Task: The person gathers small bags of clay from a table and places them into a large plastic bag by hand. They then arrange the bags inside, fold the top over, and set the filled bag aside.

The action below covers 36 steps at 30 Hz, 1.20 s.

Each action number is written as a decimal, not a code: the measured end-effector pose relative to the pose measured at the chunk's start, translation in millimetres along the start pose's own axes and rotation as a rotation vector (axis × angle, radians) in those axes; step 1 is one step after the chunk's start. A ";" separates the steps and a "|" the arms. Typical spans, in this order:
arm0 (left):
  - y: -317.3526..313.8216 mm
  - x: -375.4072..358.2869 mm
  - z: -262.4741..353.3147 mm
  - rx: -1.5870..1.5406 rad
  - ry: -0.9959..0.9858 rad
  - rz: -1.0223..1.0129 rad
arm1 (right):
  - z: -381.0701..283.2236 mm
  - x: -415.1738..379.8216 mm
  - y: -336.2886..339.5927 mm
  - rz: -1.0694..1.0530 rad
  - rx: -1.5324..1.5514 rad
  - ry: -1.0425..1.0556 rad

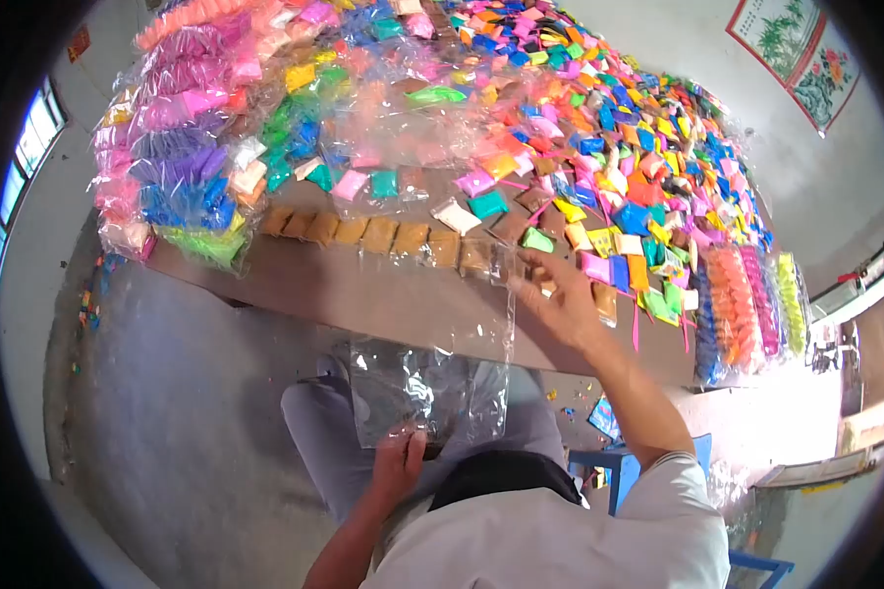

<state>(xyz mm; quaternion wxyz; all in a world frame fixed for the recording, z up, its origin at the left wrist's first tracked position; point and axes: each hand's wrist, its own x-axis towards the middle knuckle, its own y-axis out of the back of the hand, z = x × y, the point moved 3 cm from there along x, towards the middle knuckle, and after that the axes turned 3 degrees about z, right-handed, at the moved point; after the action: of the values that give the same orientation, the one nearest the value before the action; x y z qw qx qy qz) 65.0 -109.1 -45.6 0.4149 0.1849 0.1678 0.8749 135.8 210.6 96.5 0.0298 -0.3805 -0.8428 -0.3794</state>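
A large clear plastic bag (432, 378) stretches from the table edge down over my lap. Low on the bag, my left hand (400, 461) is closed on its near edge. My right hand (560, 299) is at the bag's upper right corner, thumb and forefinger pinching the film; its other fingers are curled. A row of small brown packets (378, 236) lies side by side along the table, and its right end reaches under the bag beside my right fingertips. One more brown packet (605, 302) lies just right of my right hand.
A big heap of small multicoloured packets (609, 147) covers the back and right of the brown table (403, 304). Filled clear bags of sorted packets stand at the left (182, 157) and right (737, 304). A blue stool (619, 466) is beside my right leg.
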 end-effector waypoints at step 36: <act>8.3 6.1 9.1 -0.332 0.159 0.158 | 33.0 -174.0 13.4 -0.196 1.459 -0.373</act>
<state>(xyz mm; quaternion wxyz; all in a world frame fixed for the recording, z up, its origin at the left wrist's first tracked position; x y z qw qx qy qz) 60.2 -108.0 -32.8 0.3554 0.0569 0.0383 0.9322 275.8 130.5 22.4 0.0971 -0.2453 -0.9011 0.3440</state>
